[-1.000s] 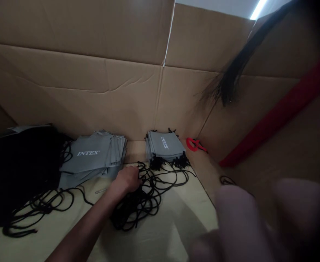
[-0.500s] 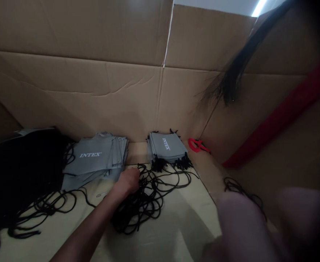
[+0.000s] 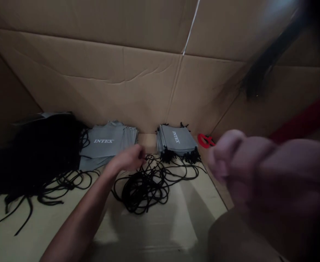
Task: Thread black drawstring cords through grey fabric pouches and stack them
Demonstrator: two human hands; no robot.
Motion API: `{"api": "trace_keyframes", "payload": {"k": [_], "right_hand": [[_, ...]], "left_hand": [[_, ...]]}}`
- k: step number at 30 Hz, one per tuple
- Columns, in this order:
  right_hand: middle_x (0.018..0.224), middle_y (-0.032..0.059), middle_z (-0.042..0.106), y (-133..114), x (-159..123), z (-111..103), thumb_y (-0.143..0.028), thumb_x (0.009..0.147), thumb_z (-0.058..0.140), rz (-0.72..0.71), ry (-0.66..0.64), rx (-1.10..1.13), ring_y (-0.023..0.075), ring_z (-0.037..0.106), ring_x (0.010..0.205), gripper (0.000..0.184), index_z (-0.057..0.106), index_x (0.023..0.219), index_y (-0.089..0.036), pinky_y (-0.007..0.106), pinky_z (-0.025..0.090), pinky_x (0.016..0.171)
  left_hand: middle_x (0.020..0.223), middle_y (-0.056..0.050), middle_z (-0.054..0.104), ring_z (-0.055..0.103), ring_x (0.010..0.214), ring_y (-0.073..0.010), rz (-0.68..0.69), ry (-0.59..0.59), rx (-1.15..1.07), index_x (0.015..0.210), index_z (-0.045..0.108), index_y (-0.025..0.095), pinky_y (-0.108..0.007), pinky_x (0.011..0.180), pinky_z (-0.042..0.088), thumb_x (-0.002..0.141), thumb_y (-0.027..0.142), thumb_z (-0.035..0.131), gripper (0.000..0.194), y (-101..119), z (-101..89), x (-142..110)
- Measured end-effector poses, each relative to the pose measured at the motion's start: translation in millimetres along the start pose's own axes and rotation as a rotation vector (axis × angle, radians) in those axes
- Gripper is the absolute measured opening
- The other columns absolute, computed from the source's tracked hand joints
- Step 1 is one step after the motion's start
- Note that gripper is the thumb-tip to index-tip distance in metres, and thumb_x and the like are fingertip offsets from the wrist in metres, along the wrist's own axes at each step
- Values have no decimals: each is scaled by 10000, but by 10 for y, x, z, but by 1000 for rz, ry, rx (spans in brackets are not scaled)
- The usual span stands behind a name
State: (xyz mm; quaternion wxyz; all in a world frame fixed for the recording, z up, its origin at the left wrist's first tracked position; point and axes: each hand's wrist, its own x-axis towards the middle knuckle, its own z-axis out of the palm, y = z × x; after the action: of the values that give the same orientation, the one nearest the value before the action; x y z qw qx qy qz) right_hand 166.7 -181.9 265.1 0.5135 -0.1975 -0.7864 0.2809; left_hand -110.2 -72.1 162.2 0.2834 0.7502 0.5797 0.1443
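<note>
My left hand is above the near edge of the grey pouch stack, just over a tangled pile of black cords. Its fingers are curled together, and what they hold, if anything, is hidden. Close to the camera on the right, my right hand is blurred, its fingers folded in; I cannot make out anything inside. Flat grey pouches printed INTEX lie stacked behind my left hand. A second stack of grey pouches, with black cord ends at its corners, stands to the right.
A large heap of black cords covers the left side of the pale table surface. Cardboard walls rise behind and beside it. Red-handled scissors lie in the back right corner. A dark bundle of strands hangs at upper right.
My left hand has lifted off the cord pile and turned. My right hand has risen from low at the right into a raised, folded position. The view has shifted.
</note>
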Motion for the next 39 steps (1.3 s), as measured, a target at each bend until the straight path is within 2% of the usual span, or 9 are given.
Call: {"api": "trace_keyframes", "payload": {"k": [1, 3, 9, 12, 16, 21, 23, 31, 39], "right_hand": [[644, 27, 583, 32, 129, 79, -465, 1046, 602, -34, 36, 43, 204, 564, 608, 335, 593, 771, -274, 447, 506, 639], [678, 0, 595, 118, 320, 280, -350, 1019, 688, 31, -95, 18, 166, 584, 649, 322, 583, 737, -235, 364, 488, 625], [959, 102, 792, 575, 399, 1102, -290, 1027, 650, 281, -885, -621, 253, 728, 906, 208, 779, 924, -163, 350, 493, 755], [933, 168, 809, 774, 397, 1355, -291, 976, 709, 386, -1019, -751, 304, 768, 878, 200, 818, 926, -131, 348, 480, 710], [833, 143, 791, 864, 471, 1263, -369, 1005, 662, 460, -892, -814, 269, 747, 797, 313, 794, 826, -149, 322, 432, 646], [707, -7, 705, 859, 538, 991, -410, 978, 716, 431, -306, -598, 134, 572, 610, 278, 684, 807, -192, 277, 386, 613], [724, -22, 696, 866, 545, 960, -364, 929, 780, 382, -179, -468, 114, 532, 589, 227, 674, 833, -187, 264, 391, 612], [664, -40, 637, 804, 555, 778, -246, 957, 712, 354, -201, -305, 115, 498, 609, 178, 724, 788, -192, 245, 354, 564], [669, -40, 672, 622, 504, 507, -310, 1034, 606, 356, -210, -529, 118, 494, 580, 259, 740, 832, -217, 252, 351, 569]], "left_hand": [[677, 16, 644, 607, 635, -147, 21, 16, -54, 780, 632, 166, -269, 615, 469, 879, 195, 725, 138, -3, -62, -25], [664, 14, 662, 622, 621, -154, 67, 46, -172, 796, 619, 184, -266, 599, 457, 879, 218, 685, 111, 5, -168, -82], [733, 6, 671, 669, 628, -137, 132, 148, -492, 819, 546, 197, -244, 601, 500, 891, 225, 679, 153, 36, -333, -182], [695, 13, 656, 656, 581, -124, 134, 181, -591, 798, 542, 192, -219, 546, 488, 871, 182, 706, 180, 27, -382, -217], [715, 3, 674, 682, 605, -125, 147, 253, -699, 799, 573, 181, -219, 564, 543, 851, 191, 746, 181, 32, -446, -271], [722, -7, 690, 675, 573, -118, 201, 328, -825, 812, 598, 167, -212, 538, 537, 809, 270, 817, 242, 132, -473, -308], [711, -11, 697, 673, 570, -120, 260, 326, -905, 822, 606, 163, -211, 531, 530, 818, 275, 814, 236, 202, -460, -327], [707, -16, 751, 734, 613, -136, 374, 335, -1105, 869, 624, 156, -211, 600, 587, 823, 224, 843, 234, 394, -441, -419], [710, -38, 782, 748, 633, -122, 415, 415, -1156, 805, 686, 145, -196, 659, 594, 822, 182, 840, 159, 486, -411, -428]]}}
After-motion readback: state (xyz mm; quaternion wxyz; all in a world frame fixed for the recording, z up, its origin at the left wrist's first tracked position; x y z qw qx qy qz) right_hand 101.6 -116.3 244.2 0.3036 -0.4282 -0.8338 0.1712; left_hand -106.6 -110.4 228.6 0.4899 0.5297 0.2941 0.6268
